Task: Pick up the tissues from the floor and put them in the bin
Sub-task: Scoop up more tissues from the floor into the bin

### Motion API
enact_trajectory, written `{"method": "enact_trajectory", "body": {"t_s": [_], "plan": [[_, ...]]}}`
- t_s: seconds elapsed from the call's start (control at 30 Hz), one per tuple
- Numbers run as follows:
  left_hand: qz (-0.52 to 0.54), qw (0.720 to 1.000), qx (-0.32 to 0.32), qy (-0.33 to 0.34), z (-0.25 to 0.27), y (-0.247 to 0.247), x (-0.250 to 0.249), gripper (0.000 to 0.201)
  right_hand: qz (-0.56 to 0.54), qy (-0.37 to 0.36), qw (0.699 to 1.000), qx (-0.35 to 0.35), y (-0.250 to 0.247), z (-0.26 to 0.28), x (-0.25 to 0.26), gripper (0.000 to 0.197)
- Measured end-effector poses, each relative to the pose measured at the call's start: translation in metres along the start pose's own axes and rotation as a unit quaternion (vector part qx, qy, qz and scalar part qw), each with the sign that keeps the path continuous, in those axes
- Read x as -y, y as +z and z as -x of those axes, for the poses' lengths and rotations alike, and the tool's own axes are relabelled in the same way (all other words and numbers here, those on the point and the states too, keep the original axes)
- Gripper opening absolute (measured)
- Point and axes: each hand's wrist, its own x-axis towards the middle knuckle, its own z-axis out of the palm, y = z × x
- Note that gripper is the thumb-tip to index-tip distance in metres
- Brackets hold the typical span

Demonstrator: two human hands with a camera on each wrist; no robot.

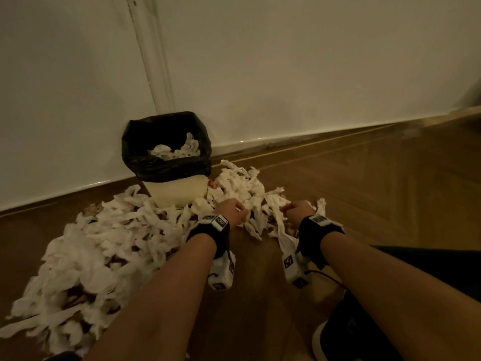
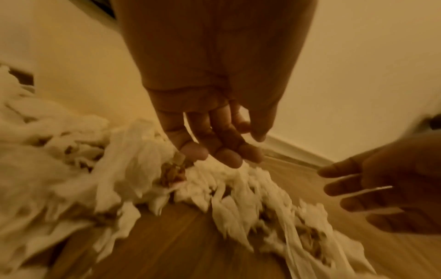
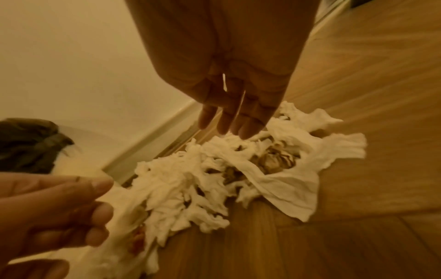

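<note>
My two hands reach into a spread of crumpled white tissues (image 1: 109,246) on the wooden floor (image 1: 364,194), lower centre of the head view. My left hand (image 1: 232,210) hangs over the pile at centre, fingers (image 2: 224,151) loosely extended and holding nothing, their tips just above the paper. My right hand (image 1: 299,211), a little to its right, is likewise relaxed, fingers (image 3: 236,122) straight and pointing down at a clump of tissues (image 3: 214,169), some with brownish stains; whether the tips touch the paper I cannot tell. The hands are near each other but apart. Each wrist carries a black strap with a small white camera box (image 1: 222,272). The tissues run from the lower left of the frame up past the bin (image 1: 174,191), which stands against the white wall (image 1: 312,74) at centre left, lined with a black bag (image 1: 138,152) and already holding several tissues. A dark shoe (image 1: 346,334) shows at lower right.
</note>
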Motion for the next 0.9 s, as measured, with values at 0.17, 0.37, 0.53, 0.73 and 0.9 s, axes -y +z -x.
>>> {"method": "enact_trajectory", "body": {"t_s": [0.17,0.37,0.53,0.73,0.9], "plan": [[-0.095,0.995,0.045,-0.005,-0.009,0.04,0.011,0.032,0.076,0.014,0.997,0.007,-0.001,-0.009,-0.037,0.019],[-0.176,0.983,0.038,0.021,-0.02,0.065,0.018,0.029,0.322,-0.083,0.943,0.011,0.01,-0.016,-0.066,0.053],[-0.18,0.983,0.03,0.024,-0.028,0.08,0.016,0.027,0.3,-0.078,0.95,0.03,0.025,-0.017,-0.078,0.068],[-0.175,0.984,0.018,0.024,-0.027,0.089,0.019,0.024,0.307,-0.058,0.948,0.055,0.041,-0.018,-0.082,0.057],[-0.164,0.986,-0.001,0.008,-0.023,0.088,0.026,0.025,0.238,-0.031,0.97,0.036,0.041,-0.017,-0.087,0.047]]}}
